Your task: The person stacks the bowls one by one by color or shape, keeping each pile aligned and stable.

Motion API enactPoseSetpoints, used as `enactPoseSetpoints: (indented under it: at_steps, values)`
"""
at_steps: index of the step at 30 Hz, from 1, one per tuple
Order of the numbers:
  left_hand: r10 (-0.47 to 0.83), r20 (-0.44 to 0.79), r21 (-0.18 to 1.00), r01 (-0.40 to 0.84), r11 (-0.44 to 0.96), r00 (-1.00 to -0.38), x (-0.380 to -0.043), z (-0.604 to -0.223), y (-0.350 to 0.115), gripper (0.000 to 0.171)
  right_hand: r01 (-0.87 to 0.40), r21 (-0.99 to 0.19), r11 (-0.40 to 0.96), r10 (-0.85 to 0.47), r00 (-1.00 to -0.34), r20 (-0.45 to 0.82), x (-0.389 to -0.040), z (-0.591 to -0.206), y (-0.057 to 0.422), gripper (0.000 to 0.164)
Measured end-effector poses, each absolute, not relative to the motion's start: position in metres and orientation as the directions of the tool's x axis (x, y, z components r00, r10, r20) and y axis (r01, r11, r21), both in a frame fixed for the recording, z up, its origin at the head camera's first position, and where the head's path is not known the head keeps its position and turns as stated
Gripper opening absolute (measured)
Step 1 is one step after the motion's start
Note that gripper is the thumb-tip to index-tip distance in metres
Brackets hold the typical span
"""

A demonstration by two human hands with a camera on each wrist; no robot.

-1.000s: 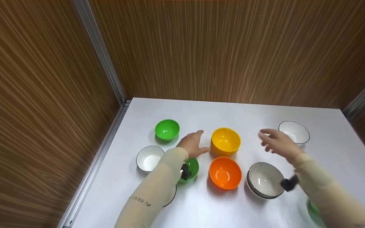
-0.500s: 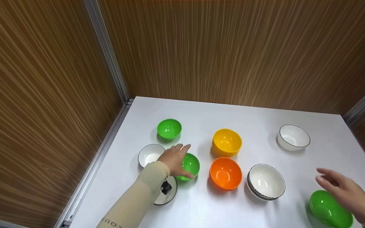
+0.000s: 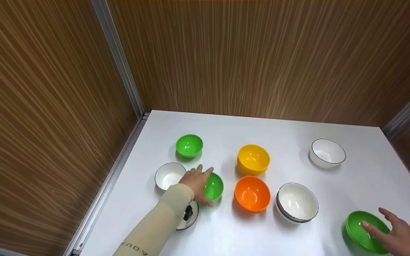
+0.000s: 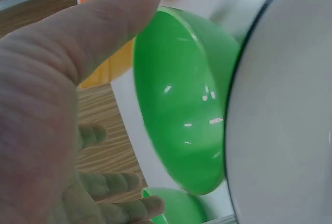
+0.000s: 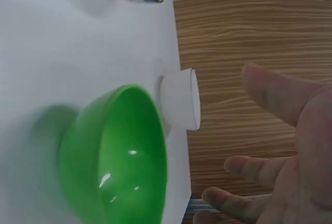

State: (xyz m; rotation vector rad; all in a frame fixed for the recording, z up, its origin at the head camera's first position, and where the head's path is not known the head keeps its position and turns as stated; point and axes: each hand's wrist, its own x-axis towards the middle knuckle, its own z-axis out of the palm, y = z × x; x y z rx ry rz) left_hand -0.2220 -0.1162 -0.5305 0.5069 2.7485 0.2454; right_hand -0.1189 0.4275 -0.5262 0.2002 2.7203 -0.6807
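Fingers spread, my left hand (image 3: 195, 183) hovers over the left edge of a green bowl (image 3: 215, 186) in the head view. The left wrist view shows that green bowl (image 4: 181, 105) beyond the thumb, with nothing in the hand. At the front right, my right hand (image 3: 402, 236) reaches above another green bowl (image 3: 361, 229), thumb and fingers apart. In the right wrist view this bowl (image 5: 129, 156) stands apart from the hand (image 5: 295, 167), which holds nothing.
An orange bowl (image 3: 252, 195) and stacked yellow bowls (image 3: 253, 160) stand mid-table. Stacked white bowls (image 3: 297, 202) are right of them. A white bowl (image 3: 327, 153) stands back right, a green bowl (image 3: 189, 145) back left. White bowls (image 3: 167, 176) flank my left hand. Wood-grain walls enclose the table.
My left hand has drawn back from beside the yellow bowls to the left green bowl. My right hand has moved from near the back-right white bowl to the front-right green bowl.
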Motion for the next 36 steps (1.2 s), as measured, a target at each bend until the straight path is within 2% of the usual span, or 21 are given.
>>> enactPoseSetpoints:
  at_steps: [7, 13, 23, 32, 36]
  values:
    - [0.342, -0.314, 0.193, 0.293, 0.936, -0.886, -0.223, -0.540, -0.118, 0.118, 0.092, -0.431, 0.898, 0.002, -0.979, -0.204, -0.112, -0.550, 0.431, 0.106]
    - [0.335, -0.325, 0.237, 0.267, 0.934, -0.884, -0.222, -0.541, -0.115, 0.116, 0.084, -0.436, 0.896, -0.012, -0.977, -0.213, -0.112, -0.562, 0.426, 0.113]
    - [0.310, -0.349, 0.267, 0.223, 0.938, -0.884, -0.222, -0.544, -0.110, 0.112, 0.121, -0.401, 0.908, 0.026, -0.971, -0.236, -0.114, -0.569, 0.426, 0.117]
    - [0.258, -0.362, 0.215, 0.189, 0.958, -0.896, -0.225, -0.548, -0.087, 0.107, 0.242, -0.381, 0.892, 0.130, -0.946, -0.297, -0.112, -0.580, 0.430, 0.118]
    - [0.203, -0.344, 0.228, 0.128, 0.965, -0.917, -0.224, -0.549, -0.073, 0.106, 0.268, -0.391, 0.881, 0.150, -0.940, -0.306, -0.112, -0.583, 0.432, 0.116]
